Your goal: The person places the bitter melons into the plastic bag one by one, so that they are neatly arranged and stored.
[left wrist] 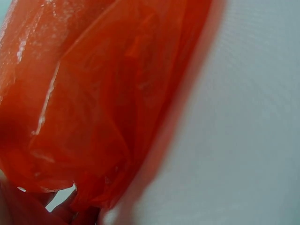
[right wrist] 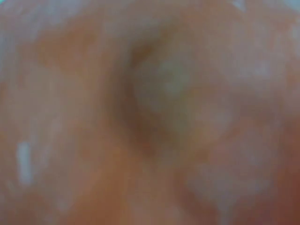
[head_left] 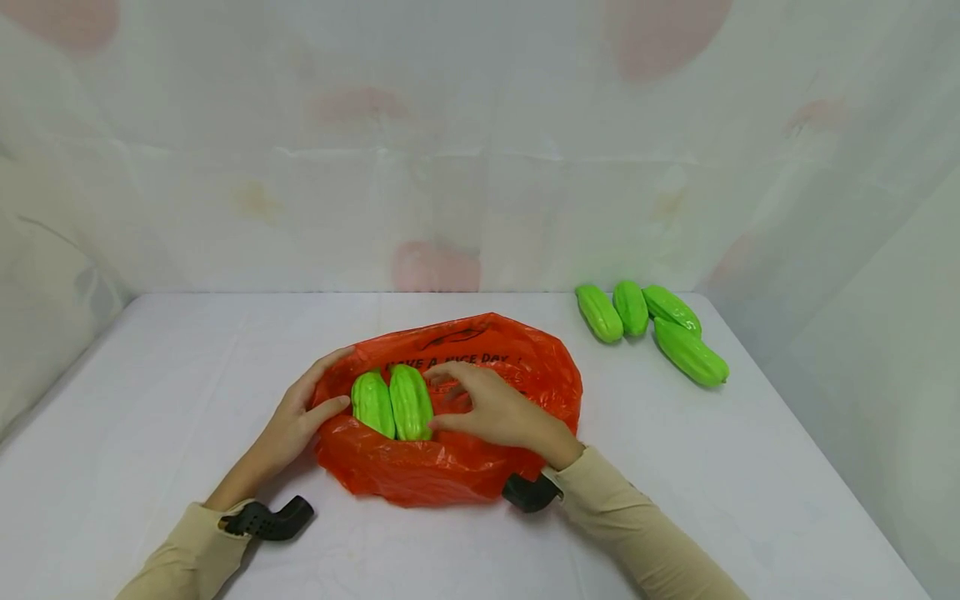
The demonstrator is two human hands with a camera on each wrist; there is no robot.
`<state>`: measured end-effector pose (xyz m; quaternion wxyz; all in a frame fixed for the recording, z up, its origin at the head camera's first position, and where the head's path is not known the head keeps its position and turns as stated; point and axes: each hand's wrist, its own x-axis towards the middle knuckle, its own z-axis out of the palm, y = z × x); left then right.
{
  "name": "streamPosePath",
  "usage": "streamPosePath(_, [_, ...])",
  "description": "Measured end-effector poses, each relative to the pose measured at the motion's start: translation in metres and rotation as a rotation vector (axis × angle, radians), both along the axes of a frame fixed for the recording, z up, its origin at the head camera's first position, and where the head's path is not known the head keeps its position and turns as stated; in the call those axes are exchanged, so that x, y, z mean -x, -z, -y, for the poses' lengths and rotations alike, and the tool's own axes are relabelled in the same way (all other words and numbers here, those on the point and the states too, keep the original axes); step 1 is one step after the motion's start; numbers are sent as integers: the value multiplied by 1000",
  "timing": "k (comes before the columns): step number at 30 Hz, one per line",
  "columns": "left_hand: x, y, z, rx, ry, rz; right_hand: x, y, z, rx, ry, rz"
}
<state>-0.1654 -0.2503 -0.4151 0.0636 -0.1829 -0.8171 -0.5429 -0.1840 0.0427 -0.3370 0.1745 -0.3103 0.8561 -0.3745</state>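
A red plastic bag (head_left: 420, 475) lies with its mouth spread, and two green ridged vegetables (head_left: 371, 404) (head_left: 411, 403) rest side by side in its left part. My left hand (head_left: 296, 417) grips the bag's left edge, its thumb close to the left vegetable. Over the bag's mouth, my right hand (head_left: 495, 408) has loosely bent, spread fingers just right of the second vegetable; whether a fingertip touches it, I cannot tell. The left wrist view shows red film (left wrist: 93, 103) with fingers (left wrist: 33, 206) partly behind it. Blur fills the right wrist view.
Several more green vegetables (head_left: 599, 313) lie in a group at the back right of the white-covered table (head_left: 150, 417). A pale curtain with faded spots (head_left: 435, 217) hangs behind the table. Each wrist wears a black device (head_left: 270, 520).
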Motion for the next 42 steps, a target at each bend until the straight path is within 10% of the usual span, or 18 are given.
streamPosePath(42, [-2, 0, 0, -2, 2, -15, 28, -41, -56, 37, 129, -200])
